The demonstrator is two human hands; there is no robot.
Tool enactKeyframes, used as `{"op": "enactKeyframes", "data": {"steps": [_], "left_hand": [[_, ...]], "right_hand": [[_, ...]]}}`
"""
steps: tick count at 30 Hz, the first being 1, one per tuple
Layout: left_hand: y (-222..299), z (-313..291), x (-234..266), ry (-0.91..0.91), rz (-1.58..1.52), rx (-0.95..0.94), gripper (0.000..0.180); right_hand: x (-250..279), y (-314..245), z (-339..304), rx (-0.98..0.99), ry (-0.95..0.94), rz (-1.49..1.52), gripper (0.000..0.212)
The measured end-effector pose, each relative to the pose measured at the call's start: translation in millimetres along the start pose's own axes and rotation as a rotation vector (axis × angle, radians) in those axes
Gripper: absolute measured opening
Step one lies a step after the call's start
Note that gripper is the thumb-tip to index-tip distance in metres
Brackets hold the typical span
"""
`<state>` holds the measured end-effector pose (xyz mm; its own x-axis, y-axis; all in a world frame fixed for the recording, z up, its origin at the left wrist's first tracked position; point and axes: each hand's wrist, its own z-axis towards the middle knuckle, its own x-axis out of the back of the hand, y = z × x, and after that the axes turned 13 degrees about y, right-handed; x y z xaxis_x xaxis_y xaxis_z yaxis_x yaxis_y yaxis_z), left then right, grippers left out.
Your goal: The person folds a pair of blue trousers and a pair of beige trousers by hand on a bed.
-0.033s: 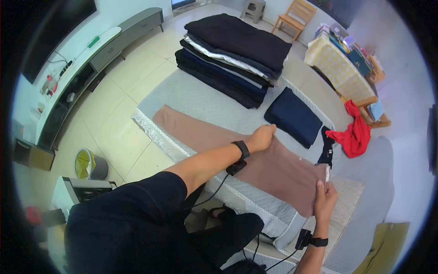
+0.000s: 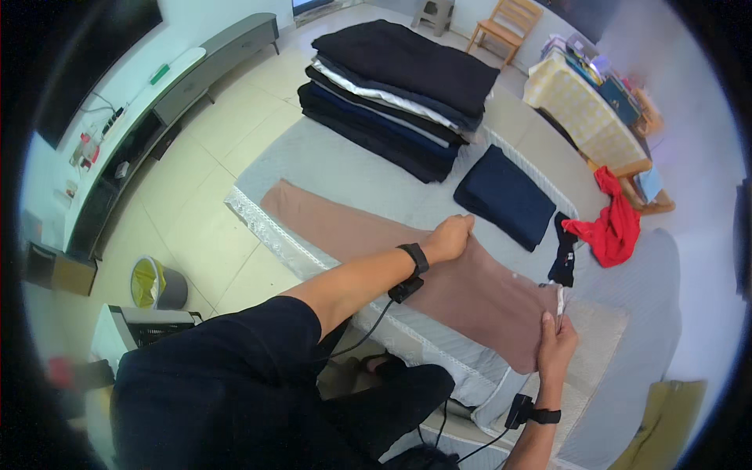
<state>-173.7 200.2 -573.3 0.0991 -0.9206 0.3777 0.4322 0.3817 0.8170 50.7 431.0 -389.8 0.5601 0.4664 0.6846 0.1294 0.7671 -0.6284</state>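
A pair of dusty-pink trousers (image 2: 486,313) lies stretched lengthwise across the grey quilted cover, its narrow leg end at the far left. My left hand (image 2: 450,238) is closed on the upper edge near the middle. At the wide waist end, my right hand (image 2: 557,342) grips the cloth, thumb on top, beside a whitish strip at the edge. Part of the cloth is hidden behind my left forearm. Just beyond my left hand rests a folded navy garment (image 2: 505,197). A small black cloth piece (image 2: 563,252) lies past the waist end.
A tall stack of folded dark clothes (image 2: 403,66) stands at the far side of the quilted cover (image 2: 274,153). Crumpled red cloth (image 2: 615,227) lies at the right. On the floor at left is a grey bin (image 2: 171,288) with a yellow liner. Cables hang from both wrists.
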Motion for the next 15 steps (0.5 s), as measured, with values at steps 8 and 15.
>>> {"op": "enactKeyframes", "data": {"steps": [8, 15], "left_hand": [[-16.7, -4.9, -37.3, -0.193, 0.141, -0.053, 0.010], [-21.3, -10.3, -78.2, -0.268, 0.201, -0.070, 0.010]], "right_hand": [[-37.7, 124.0, -33.1, -0.187, 0.050, -0.054, 0.044], [-58.3, 195.1, -47.5, -0.347, 0.036, 0.056, 0.038]]}}
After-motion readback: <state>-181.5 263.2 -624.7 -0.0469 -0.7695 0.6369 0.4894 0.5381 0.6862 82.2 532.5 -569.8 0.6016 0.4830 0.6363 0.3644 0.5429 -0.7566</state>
